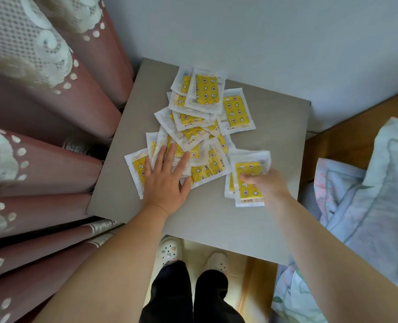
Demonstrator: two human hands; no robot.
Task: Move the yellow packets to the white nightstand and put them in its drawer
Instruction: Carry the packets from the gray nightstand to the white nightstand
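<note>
My left hand (pixel 164 180) lies flat and spread, palm down, on the near-left edge of the pile of yellow packets (pixel 193 134). Its fingers are straight and grip nothing. The pile sprawls over the grey table (pixel 216 220), running from under that palm toward the wall, with the wrappers overlapping at every angle. Just right of the pile's near end, my right hand (pixel 266 183) is curled round one packet (pixel 249 180), thumb on its printed face and fingers beneath. Another packet's edge peeks out below it, but blur stops me telling whether I hold that one too. My left forearm comes to the pile almost straight; my right comes in slanted from the right.

I take this to be the gathering step. To do it well, I'd press lightly with the left palm so the slick wrappers don't skate off the pile's left side. With the right I'd square each pickup onto the last, edges aligned, so the stack carries in one firm pinch. No drawer or white nightstand shows here, so the carry lies ahead.
</note>
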